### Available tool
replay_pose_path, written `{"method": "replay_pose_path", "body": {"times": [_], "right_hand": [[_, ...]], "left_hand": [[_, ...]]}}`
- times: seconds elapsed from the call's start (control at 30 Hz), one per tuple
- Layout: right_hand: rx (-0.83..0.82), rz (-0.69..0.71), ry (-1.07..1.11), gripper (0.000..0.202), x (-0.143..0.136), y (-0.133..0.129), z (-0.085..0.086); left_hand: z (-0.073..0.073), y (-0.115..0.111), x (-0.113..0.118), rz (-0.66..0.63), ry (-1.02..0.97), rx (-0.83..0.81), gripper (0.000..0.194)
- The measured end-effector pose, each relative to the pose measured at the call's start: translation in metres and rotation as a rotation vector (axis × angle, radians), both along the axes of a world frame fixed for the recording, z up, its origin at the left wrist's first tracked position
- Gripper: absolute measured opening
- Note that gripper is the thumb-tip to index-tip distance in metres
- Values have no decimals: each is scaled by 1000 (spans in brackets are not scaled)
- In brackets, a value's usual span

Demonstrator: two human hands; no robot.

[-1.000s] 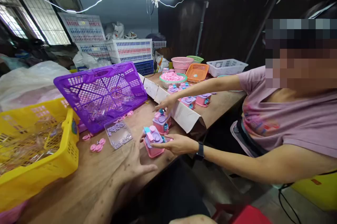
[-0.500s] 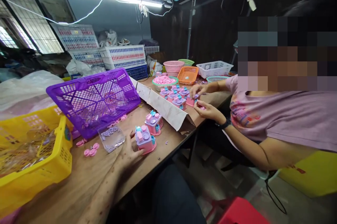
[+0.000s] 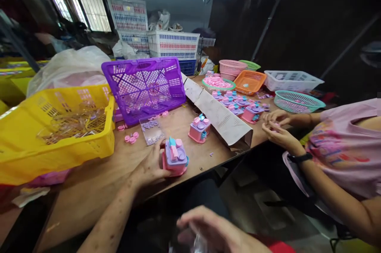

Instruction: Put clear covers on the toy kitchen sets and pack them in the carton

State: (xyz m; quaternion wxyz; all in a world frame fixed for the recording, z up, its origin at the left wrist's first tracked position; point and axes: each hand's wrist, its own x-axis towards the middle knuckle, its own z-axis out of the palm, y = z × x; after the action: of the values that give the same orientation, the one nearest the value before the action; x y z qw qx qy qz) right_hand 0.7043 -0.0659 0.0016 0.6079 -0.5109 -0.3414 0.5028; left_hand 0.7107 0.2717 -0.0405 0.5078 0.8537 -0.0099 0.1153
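My left hand (image 3: pixel 153 165) is wrapped round the left side of a small toy kitchen (image 3: pixel 176 156), which stands upright on the table near its front edge. The toy has a pink base, a lilac top and blue fittings. Low in the view, in front of the table edge, my right hand (image 3: pixel 208 225) is blurred, its fingers curled about something shiny and greyish that I cannot make out. A second toy kitchen (image 3: pixel 199 128) stands apart, behind and right of the held one. Left of it lies a clear tray (image 3: pixel 153 132) of small lilac pieces, beside several round pink parts (image 3: pixel 131 138).
A yellow crate (image 3: pixel 98 146) and a tilted purple basket (image 3: pixel 143 90) stand at the left. A folded cardboard strip (image 3: pixel 220 114) divides the table. Beyond it are several toy kitchens (image 3: pixel 235 102), an orange basket (image 3: pixel 250 82) and a co-worker's hands (image 3: pixel 278 126).
The view has swung left and down. My right hand has come into view at the bottom. My left hand has closed further round the toy kitchen, which now stands farther from the second one.
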Motion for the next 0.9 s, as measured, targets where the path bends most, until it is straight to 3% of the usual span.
{"method": "replay_pose_path", "body": {"times": [0.1,0.2,0.33,0.47,0.63,0.77,0.9], "right_hand": [[248,-223,353,83,17,8,-6],[369,-371,518,83,30,26,-4],[313,-459,443,89,38,60,3],[279,-414,313,103,39,91,11],[276,-390,-67,107,55,118,23],[225,-244,-611,89,71,142,42],[169,-172,-1163,92,75,173,60]], "left_hand": [[-11,14,-46,128,-9,12,125],[-31,23,-76,249,-67,-24,122],[-52,21,-92,310,-147,-27,115],[-59,15,-93,355,-209,-19,120],[-56,13,-94,336,-165,-30,121],[-45,10,-96,335,-181,-34,121],[-39,11,-96,332,-235,-6,118]]}}
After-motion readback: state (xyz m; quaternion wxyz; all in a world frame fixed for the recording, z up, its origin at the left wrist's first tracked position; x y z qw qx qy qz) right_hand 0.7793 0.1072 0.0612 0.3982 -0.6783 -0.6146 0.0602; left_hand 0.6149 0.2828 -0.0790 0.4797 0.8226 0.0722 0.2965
